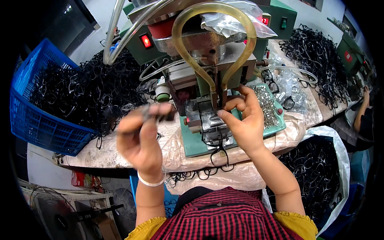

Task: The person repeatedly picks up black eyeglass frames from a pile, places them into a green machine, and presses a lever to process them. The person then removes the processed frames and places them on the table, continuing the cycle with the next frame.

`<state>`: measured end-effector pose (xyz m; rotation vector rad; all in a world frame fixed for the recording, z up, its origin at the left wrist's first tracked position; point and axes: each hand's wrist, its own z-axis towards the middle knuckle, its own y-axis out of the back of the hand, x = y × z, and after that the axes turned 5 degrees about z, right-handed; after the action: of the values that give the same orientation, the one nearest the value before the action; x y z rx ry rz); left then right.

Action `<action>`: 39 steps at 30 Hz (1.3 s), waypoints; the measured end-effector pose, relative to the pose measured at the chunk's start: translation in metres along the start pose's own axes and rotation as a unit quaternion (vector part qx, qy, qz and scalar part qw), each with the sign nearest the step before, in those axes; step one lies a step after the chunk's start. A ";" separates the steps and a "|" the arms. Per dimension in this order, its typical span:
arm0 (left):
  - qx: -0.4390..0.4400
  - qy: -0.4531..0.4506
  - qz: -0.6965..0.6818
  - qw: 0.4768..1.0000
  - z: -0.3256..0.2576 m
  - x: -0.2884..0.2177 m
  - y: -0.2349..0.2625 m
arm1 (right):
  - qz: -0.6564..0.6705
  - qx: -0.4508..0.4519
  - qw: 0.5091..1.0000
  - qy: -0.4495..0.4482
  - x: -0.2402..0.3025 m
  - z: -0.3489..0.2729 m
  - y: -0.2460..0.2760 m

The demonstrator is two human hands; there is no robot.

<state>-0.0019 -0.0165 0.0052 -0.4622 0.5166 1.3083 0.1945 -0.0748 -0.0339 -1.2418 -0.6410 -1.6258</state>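
Note:
My left hand, smeared by motion, is raised left of the machine's fixture with its fingers closed on a dark eyeglass piece; its exact shape is blurred. My right hand reaches to the right side of the metal fixture, thumb and fingertips close together at the block below the electrodes. Whatever sits between those fingertips is too small to make out. A black eyeglass frame hangs at the front of the fixture, its lower rim over the table edge.
A looped yellowish hose arches over the fixture. Heaps of black frames lie to the left beside a blue crate. At the right are a green tray of small metal parts, more frames and a white sack. A fan stands lower left.

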 end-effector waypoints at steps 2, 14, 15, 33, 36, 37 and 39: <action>-0.052 0.038 -0.057 0.996 0.011 0.013 -0.010 | 0.013 -0.004 1.000 -0.026 0.001 0.000 -0.001; 0.329 -0.161 0.195 0.910 -0.040 0.011 -0.027 | -0.525 -0.055 0.847 0.069 -0.068 -0.003 0.109; 0.328 -0.165 0.183 0.912 -0.040 0.014 -0.026 | -0.512 -0.058 0.853 0.081 -0.072 -0.007 0.117; 0.079 0.016 0.436 0.896 -0.099 0.021 0.066 | -0.542 -0.060 0.827 0.138 -0.095 0.002 0.125; 0.224 0.149 0.556 0.787 -0.088 0.053 0.132 | -0.504 -0.063 0.849 0.146 -0.095 0.002 0.123; 0.266 0.177 0.575 0.753 -0.090 0.067 0.147 | -0.506 -0.064 0.843 0.173 -0.092 0.002 0.120; 0.296 0.214 0.546 0.754 -0.116 0.118 0.184 | -0.488 -0.069 0.851 0.181 -0.086 -0.001 0.114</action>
<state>-0.1718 0.0440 -0.1643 0.1649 1.7112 2.0161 0.2993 -0.0897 -0.1297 -0.6426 -1.0055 -2.7000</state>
